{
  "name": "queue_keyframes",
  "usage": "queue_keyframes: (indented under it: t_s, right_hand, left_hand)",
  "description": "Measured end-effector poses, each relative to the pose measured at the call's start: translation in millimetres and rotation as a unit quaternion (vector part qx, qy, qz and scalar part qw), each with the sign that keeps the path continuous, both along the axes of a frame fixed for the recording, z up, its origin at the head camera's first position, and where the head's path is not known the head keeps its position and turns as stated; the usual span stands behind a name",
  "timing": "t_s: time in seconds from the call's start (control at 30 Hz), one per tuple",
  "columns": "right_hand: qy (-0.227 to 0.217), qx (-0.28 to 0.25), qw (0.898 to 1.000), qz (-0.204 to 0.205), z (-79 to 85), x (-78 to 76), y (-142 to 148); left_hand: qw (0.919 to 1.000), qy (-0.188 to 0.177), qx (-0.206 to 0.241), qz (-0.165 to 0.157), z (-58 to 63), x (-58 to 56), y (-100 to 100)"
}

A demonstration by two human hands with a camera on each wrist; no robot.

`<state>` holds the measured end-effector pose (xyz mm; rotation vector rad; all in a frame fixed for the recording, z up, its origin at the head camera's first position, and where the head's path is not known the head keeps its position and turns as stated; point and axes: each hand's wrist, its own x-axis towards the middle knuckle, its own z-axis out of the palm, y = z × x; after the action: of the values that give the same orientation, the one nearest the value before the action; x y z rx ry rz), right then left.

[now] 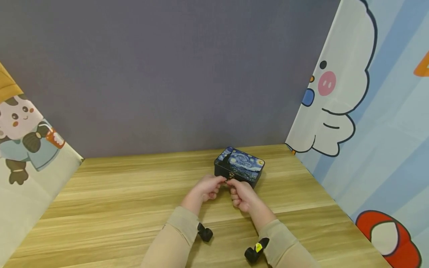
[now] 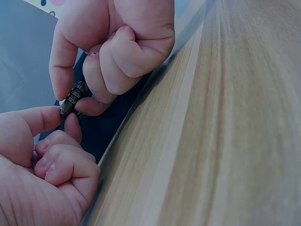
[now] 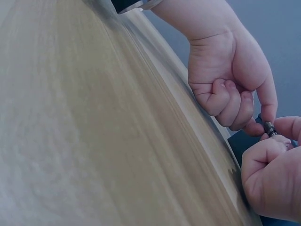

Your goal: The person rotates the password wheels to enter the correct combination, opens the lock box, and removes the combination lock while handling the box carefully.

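A small dark box (image 1: 242,163) with a swirling blue night-sky picture on its lid sits closed on the table. At its front is a brass-coloured clasp (image 1: 231,175). Just below the clasp is a small bronze combination padlock (image 2: 73,99), a cylinder with numbered dials. My left hand (image 1: 208,187) pinches one end of it between thumb and forefinger, other fingers curled in. At the opposite end, thumb and forefinger of my right hand (image 1: 242,194) grip the padlock too. The right wrist view shows a bit of the padlock (image 3: 270,129) between the fingertips.
The wood-grain table (image 1: 134,208) ends at a grey upright panel (image 1: 174,74) behind the box. Cartoon-printed sheets (image 1: 385,123) flank it on both sides. Black wrist cameras (image 1: 205,233) are worn at both sleeves.
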<state>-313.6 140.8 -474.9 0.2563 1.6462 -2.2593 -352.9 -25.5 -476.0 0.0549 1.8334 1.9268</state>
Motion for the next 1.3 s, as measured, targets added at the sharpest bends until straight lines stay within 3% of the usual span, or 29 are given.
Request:
queue_keyframes:
  t_s: [1.3]
  right_hand:
    - [0.001,0.004,1.0,0.001,-2.0,0.6,-1.5]
  left_hand:
    - [0.9999,0.012,0.002,0.004,-0.6,1.1,1.2]
